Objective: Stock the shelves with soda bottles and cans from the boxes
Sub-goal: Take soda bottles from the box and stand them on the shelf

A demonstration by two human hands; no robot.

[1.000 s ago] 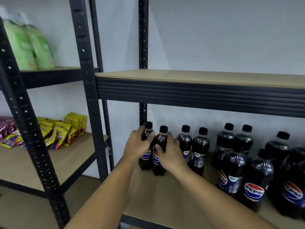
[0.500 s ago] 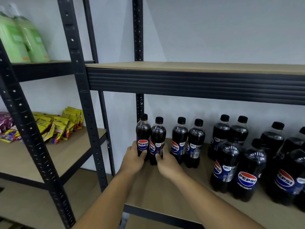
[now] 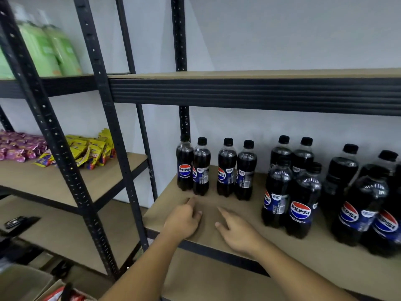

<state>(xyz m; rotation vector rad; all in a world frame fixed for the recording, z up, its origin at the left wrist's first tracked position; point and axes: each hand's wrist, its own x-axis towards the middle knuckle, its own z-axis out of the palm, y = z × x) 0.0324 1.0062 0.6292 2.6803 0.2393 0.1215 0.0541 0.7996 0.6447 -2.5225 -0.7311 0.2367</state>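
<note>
Two small Pepsi bottles (image 3: 193,167) stand upright side by side at the back left of the wooden shelf (image 3: 249,216), with two more small bottles (image 3: 236,169) just right of them. My left hand (image 3: 184,219) and my right hand (image 3: 236,229) hover over the shelf's front part, a short way in front of the bottles, fingers relaxed and holding nothing. Larger Pepsi bottles (image 3: 300,200) crowd the shelf's right side.
A black upright post (image 3: 121,148) stands left of the shelf. The neighbouring rack holds yellow snack packets (image 3: 91,149), pink packets (image 3: 18,146) and green bottles (image 3: 50,46) above. A cardboard box (image 3: 28,283) sits at the lower left. The upper shelf board (image 3: 260,73) is bare.
Both hands let go of the two leftmost small bottles, which now stand at the back of the shelf, and pulled back toward the front edge. The camera tilted down.
</note>
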